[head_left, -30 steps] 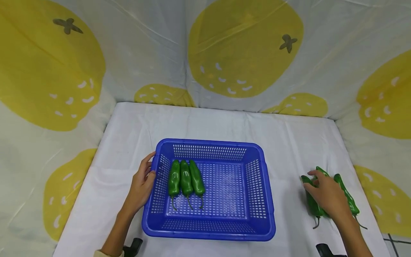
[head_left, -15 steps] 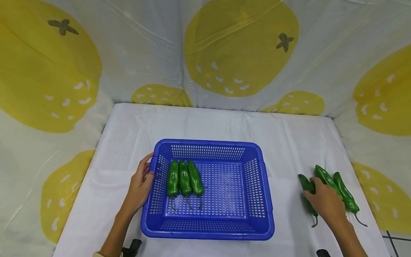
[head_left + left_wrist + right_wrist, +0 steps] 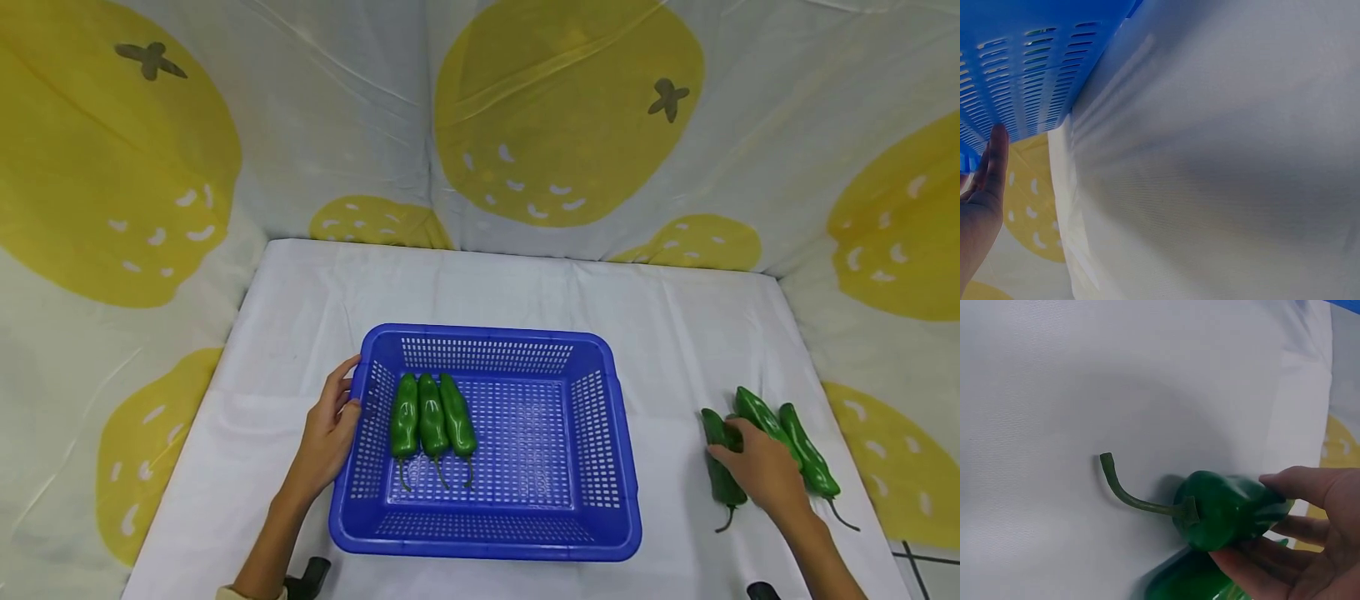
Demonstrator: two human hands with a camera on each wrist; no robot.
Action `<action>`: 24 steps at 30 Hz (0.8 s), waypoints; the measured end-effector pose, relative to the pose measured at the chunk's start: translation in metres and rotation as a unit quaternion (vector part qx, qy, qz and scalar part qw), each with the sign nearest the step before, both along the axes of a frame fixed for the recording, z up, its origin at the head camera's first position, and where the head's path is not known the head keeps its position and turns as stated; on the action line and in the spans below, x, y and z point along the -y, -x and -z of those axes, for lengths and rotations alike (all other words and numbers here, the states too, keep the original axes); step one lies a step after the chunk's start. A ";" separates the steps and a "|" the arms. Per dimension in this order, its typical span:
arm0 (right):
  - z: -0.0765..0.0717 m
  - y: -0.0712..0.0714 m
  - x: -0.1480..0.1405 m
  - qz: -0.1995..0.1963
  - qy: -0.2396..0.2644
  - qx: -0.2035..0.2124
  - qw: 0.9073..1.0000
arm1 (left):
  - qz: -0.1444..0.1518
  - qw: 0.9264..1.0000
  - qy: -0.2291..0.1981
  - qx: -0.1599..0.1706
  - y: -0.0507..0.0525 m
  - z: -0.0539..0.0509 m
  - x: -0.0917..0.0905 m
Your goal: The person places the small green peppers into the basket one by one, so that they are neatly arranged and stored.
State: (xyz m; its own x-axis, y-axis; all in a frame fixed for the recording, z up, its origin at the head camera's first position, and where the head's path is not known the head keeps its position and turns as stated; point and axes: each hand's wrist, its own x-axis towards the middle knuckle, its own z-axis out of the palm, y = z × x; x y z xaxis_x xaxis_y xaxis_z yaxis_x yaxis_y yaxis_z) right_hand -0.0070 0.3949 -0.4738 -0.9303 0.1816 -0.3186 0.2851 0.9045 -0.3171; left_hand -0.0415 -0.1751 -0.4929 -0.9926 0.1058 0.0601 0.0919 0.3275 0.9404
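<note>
Fingers of the left hand, nearly straight, rested against the left side of the blue basket at lower centre, where three peppers lay side by side. At lower right, the nearer right hand pinched a loose pepper between thumb and fingers. That pepper lay left of the palm, its long axis roughly up-down in the frame, stem downward. Beyond, two more peppers slanted.

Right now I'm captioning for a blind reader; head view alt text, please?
A person's right hand pinches a green pepper beside two others on white cloth; the left hand touches a blue basket holding three more peppers.
</note>
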 end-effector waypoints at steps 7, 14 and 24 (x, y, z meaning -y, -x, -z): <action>-0.004 0.004 -0.001 -0.015 0.008 -0.017 1.000 | 0.001 1.000 0.000 0.001 0.000 -0.001 0.000; -0.014 0.009 0.006 -0.016 0.023 -0.040 0.999 | 0.002 1.000 0.000 -0.003 0.000 -0.001 0.000; -0.039 0.019 0.027 -0.027 0.041 -0.044 0.998 | 0.005 1.000 -0.004 -0.007 0.001 -0.001 0.000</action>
State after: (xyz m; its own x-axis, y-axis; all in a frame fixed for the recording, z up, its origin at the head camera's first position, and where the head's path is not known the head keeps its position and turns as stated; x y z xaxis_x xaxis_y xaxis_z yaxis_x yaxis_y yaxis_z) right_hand -0.0265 0.3680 -0.4349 -0.9630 0.1076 -0.2472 0.2050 0.8877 -0.4122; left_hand -0.0421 -0.1749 -0.4919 -0.9904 0.1156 0.0756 0.1091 0.3190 0.9415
